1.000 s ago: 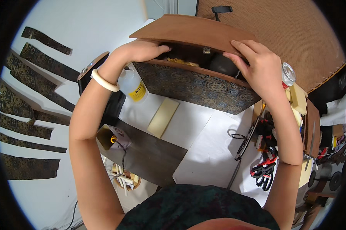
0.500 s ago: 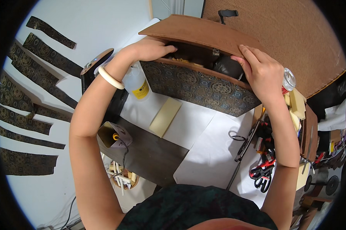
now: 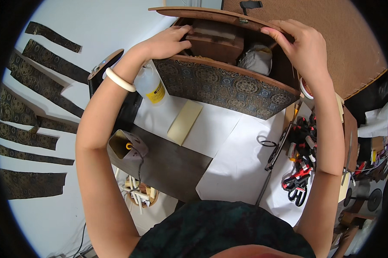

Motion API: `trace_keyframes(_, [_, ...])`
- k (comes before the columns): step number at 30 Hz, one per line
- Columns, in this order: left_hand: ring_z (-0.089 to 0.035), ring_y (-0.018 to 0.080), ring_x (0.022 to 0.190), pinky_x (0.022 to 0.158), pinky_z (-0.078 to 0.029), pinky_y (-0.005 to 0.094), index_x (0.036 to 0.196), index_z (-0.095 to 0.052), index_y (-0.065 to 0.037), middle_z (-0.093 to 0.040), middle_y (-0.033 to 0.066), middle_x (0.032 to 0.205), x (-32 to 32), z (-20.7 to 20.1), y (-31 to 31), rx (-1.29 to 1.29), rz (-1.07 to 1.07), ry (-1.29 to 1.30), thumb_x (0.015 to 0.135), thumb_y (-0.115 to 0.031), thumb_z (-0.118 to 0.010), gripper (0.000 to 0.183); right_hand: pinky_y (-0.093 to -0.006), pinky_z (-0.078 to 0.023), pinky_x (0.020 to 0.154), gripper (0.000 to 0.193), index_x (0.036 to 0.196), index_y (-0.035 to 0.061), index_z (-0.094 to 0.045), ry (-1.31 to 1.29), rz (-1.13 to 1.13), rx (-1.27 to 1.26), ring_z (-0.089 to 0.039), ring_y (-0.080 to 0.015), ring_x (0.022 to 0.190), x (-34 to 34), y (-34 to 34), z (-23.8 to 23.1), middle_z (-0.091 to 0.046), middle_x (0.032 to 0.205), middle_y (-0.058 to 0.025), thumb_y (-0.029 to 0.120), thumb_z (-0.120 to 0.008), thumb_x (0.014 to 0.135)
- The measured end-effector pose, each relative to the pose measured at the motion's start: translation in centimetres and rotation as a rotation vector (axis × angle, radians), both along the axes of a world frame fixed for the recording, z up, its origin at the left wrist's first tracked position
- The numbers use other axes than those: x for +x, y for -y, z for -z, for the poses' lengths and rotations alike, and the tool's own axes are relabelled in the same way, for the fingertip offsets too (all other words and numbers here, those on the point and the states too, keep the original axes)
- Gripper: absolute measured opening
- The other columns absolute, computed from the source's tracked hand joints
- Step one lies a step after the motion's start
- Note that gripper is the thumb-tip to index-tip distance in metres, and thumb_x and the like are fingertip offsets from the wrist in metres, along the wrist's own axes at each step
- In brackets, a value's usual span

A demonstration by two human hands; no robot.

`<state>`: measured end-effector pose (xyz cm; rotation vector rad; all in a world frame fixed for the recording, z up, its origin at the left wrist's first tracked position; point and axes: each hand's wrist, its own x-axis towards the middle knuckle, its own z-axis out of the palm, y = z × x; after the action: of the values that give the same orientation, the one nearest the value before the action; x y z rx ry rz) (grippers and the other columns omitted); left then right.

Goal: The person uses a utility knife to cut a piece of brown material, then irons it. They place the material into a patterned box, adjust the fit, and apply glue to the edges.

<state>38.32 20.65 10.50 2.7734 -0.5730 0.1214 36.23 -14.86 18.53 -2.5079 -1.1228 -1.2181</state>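
A box with a dark blue and gold patterned front (image 3: 228, 86) stands at the far side of the table, its brown curved lid (image 3: 202, 14) raised. My right hand (image 3: 305, 49) grips the lid's right end, thumb below the edge and fingers on top. At the box's left end, my left hand (image 3: 166, 43) rests over the rim, its thumb and fingers apart and reaching inward. Inside the box sit a brown block-shaped piece (image 3: 215, 49) and a crumpled greyish-white bundle (image 3: 257, 60). A small metal catch (image 3: 243, 20) shows on the lid.
A clear bottle with a yellow label (image 3: 153, 88) stands by the box's left corner. A pale yellow block (image 3: 185, 121) lies on white paper (image 3: 230, 172). Black and red clips (image 3: 295, 180) crowd the right. An open tin (image 3: 127, 148) stands left. Patterned strips (image 3: 56, 62) hang at left.
My right hand has lifted the lid and tipped it back, showing more of the inside. The left hand's fingers have come into view over the rim. The bundle inside looks lighter now.
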Motion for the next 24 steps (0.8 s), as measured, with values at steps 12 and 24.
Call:
trace_keyframes(12, [-0.053,0.0364,0.137,0.117,-0.039,0.0395,0.147,-0.051,0.005,-0.058,0.0253,0.145,-0.1,-0.3,-0.7,-0.067,0.035,0.030,0.101,-0.016,-0.053,0.051,-0.0342,-0.053,0.064,0.036,0.101,0.0072,-0.082,-0.044,-0.017,0.030,-0.069,-0.0279,0.071,0.3,0.3,0.2,-0.074,0.087,-0.0077,0.041,-0.080,0.087])
trace_keyframes(24, [-0.056,0.0375,0.129,0.113,-0.039,0.0402,0.139,-0.054,0.008,-0.062,0.0261,0.136,-1.2,-1.0,0.2,-0.119,-0.077,-0.112,0.101,-0.018,-0.056,0.046,-0.0331,-0.054,0.062,0.035,0.098,0.0044,-0.080,0.017,-0.080,0.040,-0.069,-0.0269,0.067,-0.3,0.2,1.7,-0.074,0.087,-0.0072,0.036,-0.083,0.083])
